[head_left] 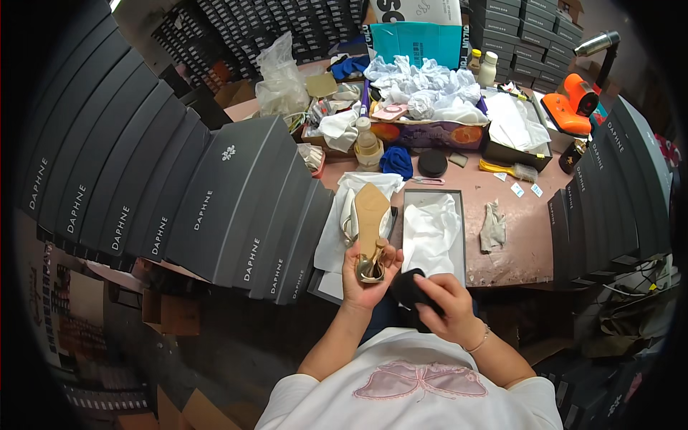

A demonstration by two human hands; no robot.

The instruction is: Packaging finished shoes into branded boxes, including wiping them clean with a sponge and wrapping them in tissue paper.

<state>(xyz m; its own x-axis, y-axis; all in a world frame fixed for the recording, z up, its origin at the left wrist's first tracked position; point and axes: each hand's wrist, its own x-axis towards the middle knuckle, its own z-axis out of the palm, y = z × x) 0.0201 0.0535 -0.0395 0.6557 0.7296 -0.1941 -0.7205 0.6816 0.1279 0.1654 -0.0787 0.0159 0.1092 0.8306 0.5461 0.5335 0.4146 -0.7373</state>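
Observation:
My left hand [360,290] grips a heeled shoe [373,208] by its heel end, with the tan sole turned up and the toe pointing away from me. A gold-coloured heel shows between the fingers. In my right hand [453,309] is a black pad [407,289], its fingers closed round it close beside the shoe. Behind the held shoe, a second, pale shoe [348,221] lies partly hidden on white tissue paper [331,233] over a dark box. To the right of it, a shallow box tray [462,240] holds crumpled white paper [430,222].
Dark shoe boxes stand in rows at left [233,186] and right [616,193]. On the pink table [519,261] lie a grey cloth [493,228], a yellow-handled brush [505,169] and a round black object [432,163]. Farther back are a carton of crumpled paper [430,136] and an orange device [570,107].

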